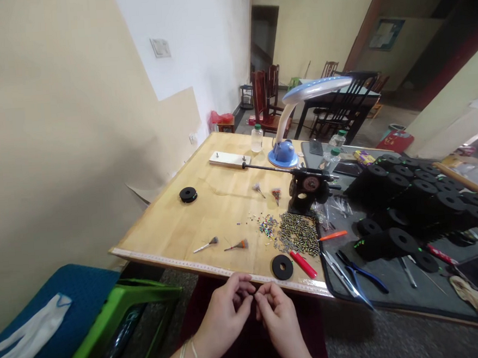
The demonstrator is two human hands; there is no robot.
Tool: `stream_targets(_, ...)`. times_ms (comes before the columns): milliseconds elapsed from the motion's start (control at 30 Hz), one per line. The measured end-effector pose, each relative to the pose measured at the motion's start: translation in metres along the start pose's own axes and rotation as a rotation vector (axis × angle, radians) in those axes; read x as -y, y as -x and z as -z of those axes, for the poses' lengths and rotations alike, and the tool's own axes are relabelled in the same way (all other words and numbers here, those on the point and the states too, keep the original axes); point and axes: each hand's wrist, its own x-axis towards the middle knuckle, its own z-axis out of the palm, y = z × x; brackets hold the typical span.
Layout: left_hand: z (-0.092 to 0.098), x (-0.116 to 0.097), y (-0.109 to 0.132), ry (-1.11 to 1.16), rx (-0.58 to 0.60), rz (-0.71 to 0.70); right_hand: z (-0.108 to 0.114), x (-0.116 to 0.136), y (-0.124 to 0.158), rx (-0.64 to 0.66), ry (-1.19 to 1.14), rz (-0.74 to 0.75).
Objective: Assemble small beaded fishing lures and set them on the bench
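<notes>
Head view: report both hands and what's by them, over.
Left hand and right hand pinched fingertip to fingertip at the near edge of the table; anything held too small to tell. Black disc and red tool nearest. Nothing covers the hands.

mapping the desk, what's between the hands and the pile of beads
In the head view, a flat black disc and a red stick lie on the table between the left hand, the right hand and the bead pile.

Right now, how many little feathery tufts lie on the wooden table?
4. Two lie near the front edge: a grey tuft and an orange tuft. Two lie farther back: a pale tuft and a red tuft. Others may hide among the beads.
</notes>
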Motion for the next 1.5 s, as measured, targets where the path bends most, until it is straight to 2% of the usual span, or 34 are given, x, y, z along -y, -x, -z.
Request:
stream_targets(67, 0.003, 0.0, -0.003, 0.169, 0.042, 0.144, 0.001, 0.003, 0.001, 0.003, 0.097, 0.071)
stream_targets(133, 0.006, 0.0, -0.005, 0.248, 0.085, 0.202, 0.002, 0.005, 0.002, 0.006, 0.178, 0.135)
stream_targets(333, 0.012, -0.003, -0.009, 0.362, 0.097, 0.123, 0.002, 0.015, 0.001, 0.055, 0.351, 0.259)
stream_targets(500, 0.021, -0.012, -0.011, 0.605, 0.126, 0.276, 0.0, 0.028, -0.001, 0.117, 0.441, 0.319)
stream_targets(633, 0.029, -0.017, -0.01, 0.781, 0.114, 0.315, -0.001, 0.037, -0.004, 0.15, 0.594, 0.445)
stream_targets(733, 0.045, -0.023, -0.01, 0.965, 0.062, 0.349, 0.003, 0.043, -0.01, 0.116, 0.747, 0.556)
stream_targets(833, 0.07, -0.032, -0.01, 1.139, -0.02, 0.348, 0.01, 0.045, -0.02, 0.042, 0.849, 0.619)
stream_targets(967, 0.102, -0.043, -0.005, 1.247, -0.134, 0.313, 0.02, 0.041, -0.031, -0.019, 0.917, 0.671)
stream_targets(1100, 0.123, -0.044, 0.0, 1.308, -0.247, 0.241, 0.025, 0.036, -0.037, -0.062, 0.974, 0.699)
stream_targets(1267, 0.137, -0.036, 0.003, 1.308, -0.306, 0.181, 0.028, 0.031, -0.041, -0.098, 1.042, 0.704)
stream_targets(1367, 0.137, -0.036, 0.005, 1.176, -0.306, 0.183, 0.029, 0.029, -0.042, -0.093, 1.078, 0.713)
stream_targets(1500, 0.128, -0.04, 0.009, 0.822, -0.256, 0.192, 0.034, 0.03, -0.042, -0.086, 1.082, 0.738)
